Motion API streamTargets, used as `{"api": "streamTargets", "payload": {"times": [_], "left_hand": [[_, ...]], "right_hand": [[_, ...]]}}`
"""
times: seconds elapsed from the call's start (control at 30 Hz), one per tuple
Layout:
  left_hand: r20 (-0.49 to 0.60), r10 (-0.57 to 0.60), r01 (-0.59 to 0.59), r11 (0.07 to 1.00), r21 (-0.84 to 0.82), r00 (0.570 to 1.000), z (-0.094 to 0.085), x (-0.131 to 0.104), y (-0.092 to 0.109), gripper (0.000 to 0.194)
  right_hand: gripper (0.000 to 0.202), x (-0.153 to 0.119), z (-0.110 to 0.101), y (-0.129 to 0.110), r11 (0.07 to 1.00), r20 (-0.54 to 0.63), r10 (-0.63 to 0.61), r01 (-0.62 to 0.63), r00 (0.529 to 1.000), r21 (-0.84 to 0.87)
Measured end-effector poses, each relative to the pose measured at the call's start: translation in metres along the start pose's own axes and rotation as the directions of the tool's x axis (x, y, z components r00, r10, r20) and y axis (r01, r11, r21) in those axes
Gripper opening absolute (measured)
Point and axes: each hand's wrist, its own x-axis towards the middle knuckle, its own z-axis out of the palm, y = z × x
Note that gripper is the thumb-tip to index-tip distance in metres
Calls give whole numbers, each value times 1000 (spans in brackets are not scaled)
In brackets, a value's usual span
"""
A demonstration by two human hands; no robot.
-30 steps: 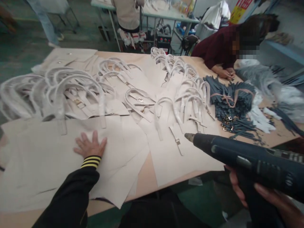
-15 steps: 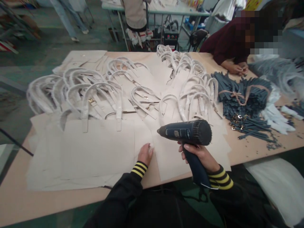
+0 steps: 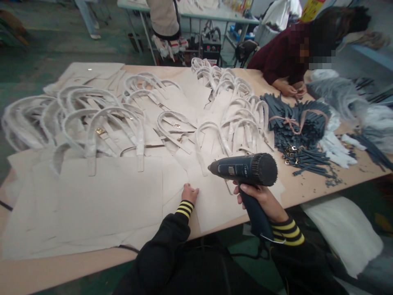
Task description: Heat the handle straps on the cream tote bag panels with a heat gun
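Note:
A dark blue heat gun (image 3: 242,169) is in my right hand (image 3: 264,200), whose fingers wrap round its handle. Its nozzle points left over a beige bag panel (image 3: 211,209). My left hand (image 3: 190,193) rests low at that panel's left edge, fingers curled in; whatever they pinch, if anything, is hidden. Left of it lies a stack of beige panels (image 3: 110,196) with looped handles (image 3: 116,112) attached. Another looped handle (image 3: 207,131) rises behind the gun's nozzle.
More handled beige pieces (image 3: 239,110) fill the table's back. To the right lies a bundle of dark grey straps (image 3: 297,119) with gold buckles. A co-worker in a maroon sleeve (image 3: 276,53) leans on the far right corner. White sacking (image 3: 344,229) sits below the right edge.
The view has swung right, so table things appear further left. My left hand's fingers look more curled. The heat gun stays in my right hand, still pointing left.

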Motion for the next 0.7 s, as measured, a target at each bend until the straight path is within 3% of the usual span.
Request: {"api": "streamTargets", "payload": {"times": [0.1,0.2,0.37,0.43,0.53,0.7], "left_hand": [[27,-37,36,998,51,999,-3,0,4,38],[56,-26,22,998,61,998,-4,1,-3,35],[136,44,-69,980,187,990,2,3,-16,24],[168,56,-103,954,283,984,6,7,-14,28],[117,34,-74,931,359,993,11,11,-4,27],[23,97,-99,944,315,995,14,8,9,15]], "right_hand": [[32,-6,-10,-1,999,-62,-22,21,998,-28],[35,-26,-33,-7,999,-185,-41,35,982,-37],[33,-51,-66,-12,996,-192,39,-53,981,-70],[33,-43,-70,-9,998,-253,-5,-11,968,-63],[32,-16,-71,-7,993,-360,-118,104,925,-60],[28,18,-80,-18,985,-413,-171,152,894,-79]]}}
